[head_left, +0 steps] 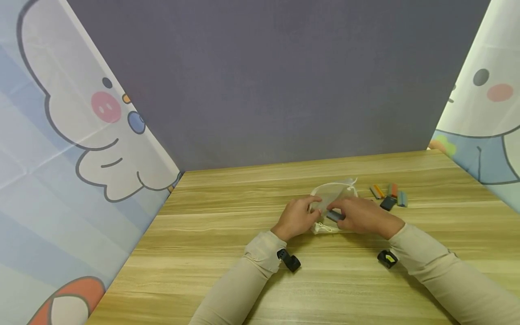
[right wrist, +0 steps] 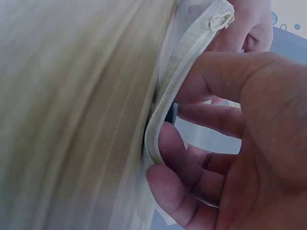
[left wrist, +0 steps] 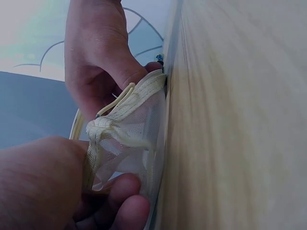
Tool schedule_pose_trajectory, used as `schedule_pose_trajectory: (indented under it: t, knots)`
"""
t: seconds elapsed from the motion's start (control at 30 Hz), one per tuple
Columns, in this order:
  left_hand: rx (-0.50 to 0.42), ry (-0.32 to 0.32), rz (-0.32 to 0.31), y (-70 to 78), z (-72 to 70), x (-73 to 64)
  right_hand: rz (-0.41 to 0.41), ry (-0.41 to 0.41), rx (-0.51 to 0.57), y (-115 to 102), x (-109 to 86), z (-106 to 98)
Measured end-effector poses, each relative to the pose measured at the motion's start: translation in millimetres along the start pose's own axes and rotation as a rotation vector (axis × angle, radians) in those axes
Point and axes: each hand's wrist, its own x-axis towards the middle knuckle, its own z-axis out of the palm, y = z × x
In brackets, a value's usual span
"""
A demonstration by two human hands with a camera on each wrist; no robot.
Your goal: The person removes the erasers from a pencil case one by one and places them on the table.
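A white mesh drawstring bag lies on the table with its mouth spread. My left hand grips the left side of its rim; the left wrist view shows fingers curled round the mesh. From the right, my right hand reaches into the mouth and holds a small dark grey block between thumb and fingers. Only a dark sliver of that block shows in the right wrist view, behind the bag's pale hem.
Right of the bag lie several small blocks: an orange and grey block, a red and grey block, a blue and grey block and a black block. A grey panel stands behind the wooden table.
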Motion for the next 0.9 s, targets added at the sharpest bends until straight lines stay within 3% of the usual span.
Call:
schedule_pose_trajectory:
  t: [0.33,0.9]
  knots:
    - [0.006,0.003,-0.004,-1.3,2.1,0.7,-0.011,-0.027,-0.017,0.8,-0.6,-0.6]
    - [0.028,0.025,-0.055,-0.4,0.1,0.6,0.000,0.075,0.087,-1.1,-0.6,-0.3]
